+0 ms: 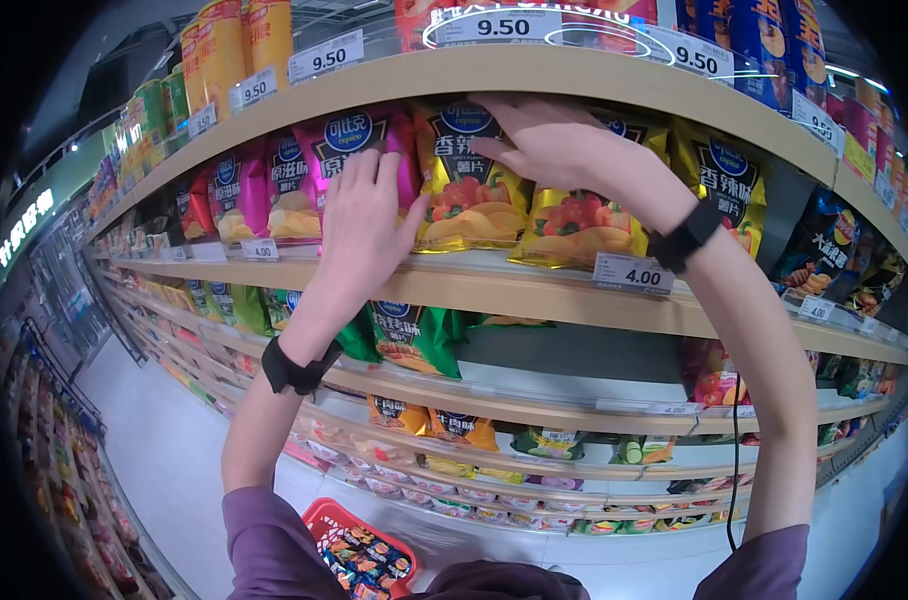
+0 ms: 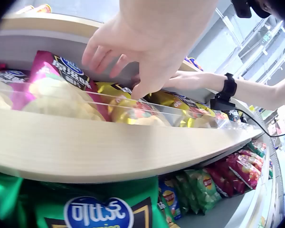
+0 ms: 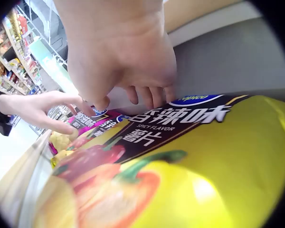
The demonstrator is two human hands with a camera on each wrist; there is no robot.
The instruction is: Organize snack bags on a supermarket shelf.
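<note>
My left hand point(image 1: 369, 215) is raised in front of a pink potato chip bag point(image 1: 399, 140), fingers straight and thumb spread toward the yellow bag beside it. My right hand point(image 1: 564, 140) reaches under the upper shelf board, its fingers stretched over the top of that yellow chip bag point(image 1: 469, 205), which shows red peppers. A second yellow chip bag point(image 1: 584, 225) stands below the right palm; in the right wrist view this yellow bag point(image 3: 228, 156) fills the foreground, and fingertips hang at its top edge. In the left wrist view, the left hand point(image 2: 152, 47) hovers above the bags, grasping nothing.
A clear lip and price tag point(image 1: 634, 273) run along the shelf front. The upper shelf board point(image 1: 494, 80) hangs close over the hands, with canisters point(image 1: 269, 35) above. Green bags point(image 1: 414, 335) stand one shelf below. A red basket point(image 1: 404, 550) holding dark bags sits on the floor.
</note>
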